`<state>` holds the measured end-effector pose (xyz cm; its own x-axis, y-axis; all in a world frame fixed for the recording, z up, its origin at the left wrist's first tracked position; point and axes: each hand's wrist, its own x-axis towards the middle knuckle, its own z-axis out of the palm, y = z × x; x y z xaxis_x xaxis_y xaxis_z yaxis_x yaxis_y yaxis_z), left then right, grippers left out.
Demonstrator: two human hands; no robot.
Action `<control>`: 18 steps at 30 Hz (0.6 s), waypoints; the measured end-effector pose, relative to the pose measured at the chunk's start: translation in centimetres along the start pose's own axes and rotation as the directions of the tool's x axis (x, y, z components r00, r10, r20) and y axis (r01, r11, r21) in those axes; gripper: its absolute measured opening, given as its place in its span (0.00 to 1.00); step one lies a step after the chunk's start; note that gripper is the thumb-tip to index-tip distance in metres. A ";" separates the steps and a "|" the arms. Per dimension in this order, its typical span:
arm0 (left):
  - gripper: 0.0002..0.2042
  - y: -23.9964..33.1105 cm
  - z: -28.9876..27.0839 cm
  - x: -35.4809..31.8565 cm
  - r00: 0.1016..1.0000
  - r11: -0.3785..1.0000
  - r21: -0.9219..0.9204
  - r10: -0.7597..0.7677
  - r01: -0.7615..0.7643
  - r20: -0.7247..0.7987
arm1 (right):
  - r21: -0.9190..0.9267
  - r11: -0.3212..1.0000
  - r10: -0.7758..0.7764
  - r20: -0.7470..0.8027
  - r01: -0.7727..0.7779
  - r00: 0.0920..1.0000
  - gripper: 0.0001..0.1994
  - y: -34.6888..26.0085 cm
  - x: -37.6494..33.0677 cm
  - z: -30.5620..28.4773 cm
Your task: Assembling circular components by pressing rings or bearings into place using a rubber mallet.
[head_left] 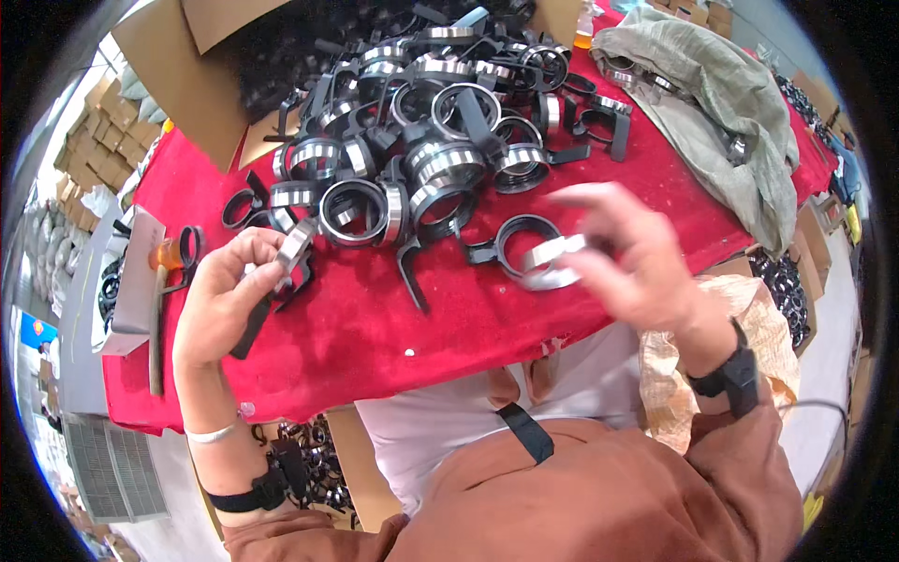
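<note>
While left hand [220, 300] grips black clamp [281, 281], handle down-left | right hand [627, 253] pinches silver ring [552, 262]

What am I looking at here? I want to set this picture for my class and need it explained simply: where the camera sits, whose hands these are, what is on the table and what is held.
The single picture comes from a wide fisheye camera worn on a person's head, looking down, so edges bend. No machine: two bare hands. The left hand grips a black clamp with a handle and a silver ring. The right hand, blurred, holds another silver ring at its fingers. They work over a red table bearing a heap of black clamps with metal rings, a grey-green cloth and, at the left, a hammer.
</note>
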<state>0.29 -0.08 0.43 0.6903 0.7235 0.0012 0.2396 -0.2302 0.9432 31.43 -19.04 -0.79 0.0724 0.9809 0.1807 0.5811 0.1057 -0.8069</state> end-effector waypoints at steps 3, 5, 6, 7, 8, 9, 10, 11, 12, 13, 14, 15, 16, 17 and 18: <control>0.06 1.7 3.0 0.5 0.974 0.980 0.055 0.186 -0.194 0.129 | -0.042 0.968 -0.245 0.085 0.249 0.966 0.36 -2.5 2.4 2.6; 0.08 1.3 5.2 0.3 0.922 0.955 0.029 0.275 -0.294 0.271 | -0.038 0.779 -0.626 -0.125 0.626 0.770 0.34 -0.4 4.0 6.8; 0.09 1.5 6.0 -0.5 0.911 0.954 0.039 0.270 -0.296 0.312 | 0.037 0.823 -0.568 0.048 0.567 0.821 0.24 -1.3 3.7 7.0; 0.09 1.2 6.6 -0.8 0.907 0.955 0.028 0.271 -0.295 0.322 | 0.090 0.833 -0.550 0.025 0.546 0.835 0.14 -1.3 3.4 7.3; 0.08 1.3 7.6 -1.2 0.941 0.977 -0.036 0.214 -0.212 0.261 | 0.076 0.868 -0.489 -0.038 0.491 0.871 0.10 -0.8 3.2 7.6; 0.08 1.2 8.5 -1.2 0.960 0.968 0.023 0.244 -0.250 0.137 | 0.021 0.871 -0.487 -0.082 0.490 0.870 0.09 -0.2 2.7 7.2; 0.09 1.1 9.4 -1.1 0.961 0.958 0.082 0.275 -0.275 0.007 | -0.030 0.872 -0.488 -0.124 0.488 0.864 0.09 0.5 2.4 6.5; 0.13 0.7 10.2 -1.4 0.912 0.844 0.423 0.400 -0.331 -0.086 | -0.103 0.882 -0.471 -0.187 0.460 0.862 0.09 1.7 1.9 5.0; 0.16 -0.4 10.8 -1.8 0.829 0.634 0.716 0.541 -0.292 -0.141 | -0.167 0.887 -0.461 -0.244 0.431 0.853 0.09 3.1 1.0 2.9; 0.25 -1.8 10.3 -2.4 0.833 0.514 0.832 0.539 -0.210 -0.122 | -0.196 0.949 -0.293 -0.261 0.246 0.920 0.08 2.9 -0.8 -0.3; 0.32 -1.5 10.6 -2.7 0.786 0.415 0.888 0.608 -0.200 -0.108 | -0.224 0.963 -0.230 -0.399 0.149 0.888 0.08 4.3 -1.6 -2.3; 0.33 -2.5 10.8 -3.3 0.802 0.442 0.878 0.584 -0.182 -0.128 | -0.139 0.984 0.038 -0.455 -0.113 0.890 0.07 4.6 -2.5 -5.0; 0.33 -3.8 11.0 -4.1 0.820 0.464 0.875 0.548 -0.135 -0.164 | 0.018 0.954 0.279 -0.410 -0.298 0.868 0.06 5.5 -2.6 -7.7; 0.33 -4.0 11.6 -4.5 0.817 0.432 0.897 0.549 -0.097 -0.176 | -0.048 0.923 0.322 -0.443 -0.381 0.836 0.06 6.9 -2.9 -10.1; 0.35 -4.1 12.1 -4.4 0.810 0.407 0.911 0.556 -0.071 -0.185 | 0.242 0.869 0.494 -0.402 -0.431 0.771 0.07 7.8 -3.3 -12.7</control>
<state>4.58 -10.19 -7.48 0.5661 0.5790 0.5867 0.6701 -0.7378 0.0815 46.05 -23.51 -0.49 0.6687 0.7427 -0.0334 0.2781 -0.2915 -0.9152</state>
